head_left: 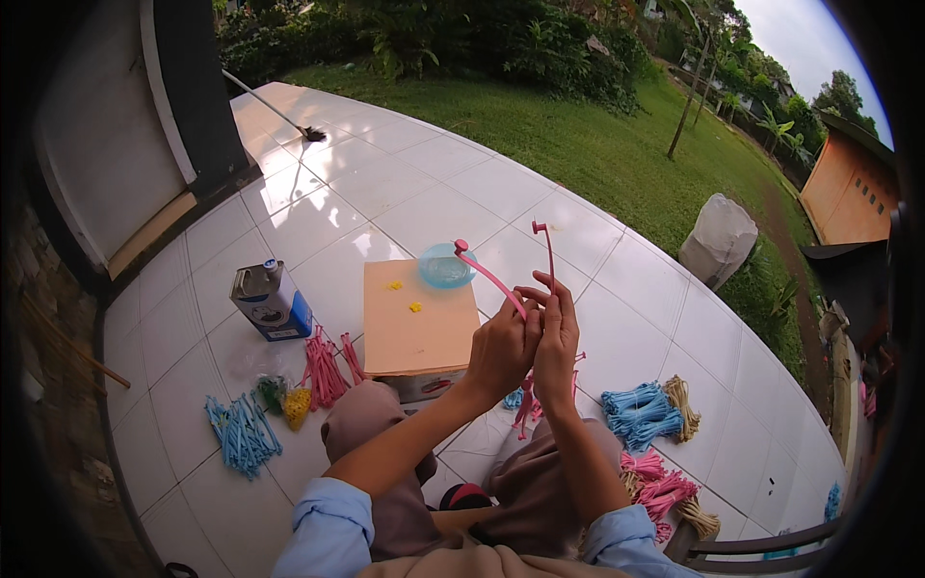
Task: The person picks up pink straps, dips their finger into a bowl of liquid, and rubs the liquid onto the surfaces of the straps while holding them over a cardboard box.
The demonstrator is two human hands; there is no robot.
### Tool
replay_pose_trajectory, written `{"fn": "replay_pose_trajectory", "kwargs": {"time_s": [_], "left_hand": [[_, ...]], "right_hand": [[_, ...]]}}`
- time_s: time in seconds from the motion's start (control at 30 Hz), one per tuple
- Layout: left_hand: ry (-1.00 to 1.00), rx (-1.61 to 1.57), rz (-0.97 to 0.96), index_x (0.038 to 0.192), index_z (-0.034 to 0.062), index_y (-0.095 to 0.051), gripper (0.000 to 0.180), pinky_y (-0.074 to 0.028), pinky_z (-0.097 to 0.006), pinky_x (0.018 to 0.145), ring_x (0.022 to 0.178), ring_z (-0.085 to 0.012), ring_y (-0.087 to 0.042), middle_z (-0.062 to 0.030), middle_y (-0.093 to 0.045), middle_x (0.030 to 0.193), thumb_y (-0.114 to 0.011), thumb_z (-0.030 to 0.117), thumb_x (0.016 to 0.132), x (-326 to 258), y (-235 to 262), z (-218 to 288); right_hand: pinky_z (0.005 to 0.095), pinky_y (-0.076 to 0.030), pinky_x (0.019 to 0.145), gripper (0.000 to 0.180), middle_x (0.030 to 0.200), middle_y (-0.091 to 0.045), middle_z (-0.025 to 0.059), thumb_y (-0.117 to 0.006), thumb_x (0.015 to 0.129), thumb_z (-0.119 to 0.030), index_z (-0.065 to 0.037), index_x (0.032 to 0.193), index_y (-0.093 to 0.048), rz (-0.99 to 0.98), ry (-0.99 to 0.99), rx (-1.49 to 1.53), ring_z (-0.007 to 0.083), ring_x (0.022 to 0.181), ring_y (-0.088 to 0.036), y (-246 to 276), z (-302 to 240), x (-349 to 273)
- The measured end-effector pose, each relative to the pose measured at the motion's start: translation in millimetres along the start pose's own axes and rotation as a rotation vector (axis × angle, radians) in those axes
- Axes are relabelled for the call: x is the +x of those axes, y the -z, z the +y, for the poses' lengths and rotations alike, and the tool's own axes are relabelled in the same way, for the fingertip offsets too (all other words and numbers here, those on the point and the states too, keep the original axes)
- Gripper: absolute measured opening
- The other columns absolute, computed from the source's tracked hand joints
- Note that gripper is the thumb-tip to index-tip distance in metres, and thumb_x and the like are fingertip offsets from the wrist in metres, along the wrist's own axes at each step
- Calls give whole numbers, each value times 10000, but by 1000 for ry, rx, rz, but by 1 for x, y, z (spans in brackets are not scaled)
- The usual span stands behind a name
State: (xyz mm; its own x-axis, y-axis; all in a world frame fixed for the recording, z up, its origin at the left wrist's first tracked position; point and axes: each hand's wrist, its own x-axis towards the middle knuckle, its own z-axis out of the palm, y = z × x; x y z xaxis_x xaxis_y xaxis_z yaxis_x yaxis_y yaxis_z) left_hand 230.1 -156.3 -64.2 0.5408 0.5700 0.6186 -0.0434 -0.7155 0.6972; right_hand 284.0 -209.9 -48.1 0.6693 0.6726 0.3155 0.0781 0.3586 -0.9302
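Pink sticks [501,285] in both hands; blue-labelled tin [271,302] (left).

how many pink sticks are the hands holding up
2: one pink stick leans left from the left hand toward the blue dish; the other rises nearly upright from the right hand. More may be hidden in the hands.
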Motion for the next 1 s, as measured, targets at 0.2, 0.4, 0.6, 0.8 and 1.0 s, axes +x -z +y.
{"fn": "replay_pose_trajectory", "kwargs": {"time_s": [0.2,0.4,0.6,0.8,1.0], "left_hand": [[127,-450,38,802,-6,-538,413,-373,-294,587,592,-163,-429,-96,-506,729,-280,263,979,28,55,-13],[162,-668,-20,938,8,-588,408,-404,-233,637,663,-80,-453,-29,-520,800,-323,314,984,30,89,-39],[349,-436,-190,954,-1,-657,170,-487,-249,744,814,-120,-600,-60,-622,909,-622,125,845,35,110,-74],[475,-200,-340,950,75,-691,169,-489,-254,731,779,-128,-605,-46,-625,878,-669,97,783,12,81,-175],[542,-23,-359,923,143,-715,198,-447,-294,672,674,-158,-515,-49,-559,784,-675,67,744,-14,54,-240]], "right_hand": [[240,-360,460,229,711,-506,37,-298,989,-239,-39,1005,-409,89,37,-104,80,543,-441,-14,7,-13],[232,-275,447,249,556,-384,-20,-342,974,-277,-36,971,-405,-49,-24,-274,57,484,-331,-2,-9,5],[226,-377,452,343,632,-404,-1,-331,917,-83,-6,1252,-346,-92,33,-296,68,497,-413,17,3,55],[228,-439,481,647,739,-437,31,-393,856,-51,-61,1430,-94,-317,-347,-211,88,563,-475,42,106,97],[265,-458,456,895,774,-460,68,-487,765,-9,-171,1438,80,-408,-530,-51,131,580,-550,51,203,115]]}}
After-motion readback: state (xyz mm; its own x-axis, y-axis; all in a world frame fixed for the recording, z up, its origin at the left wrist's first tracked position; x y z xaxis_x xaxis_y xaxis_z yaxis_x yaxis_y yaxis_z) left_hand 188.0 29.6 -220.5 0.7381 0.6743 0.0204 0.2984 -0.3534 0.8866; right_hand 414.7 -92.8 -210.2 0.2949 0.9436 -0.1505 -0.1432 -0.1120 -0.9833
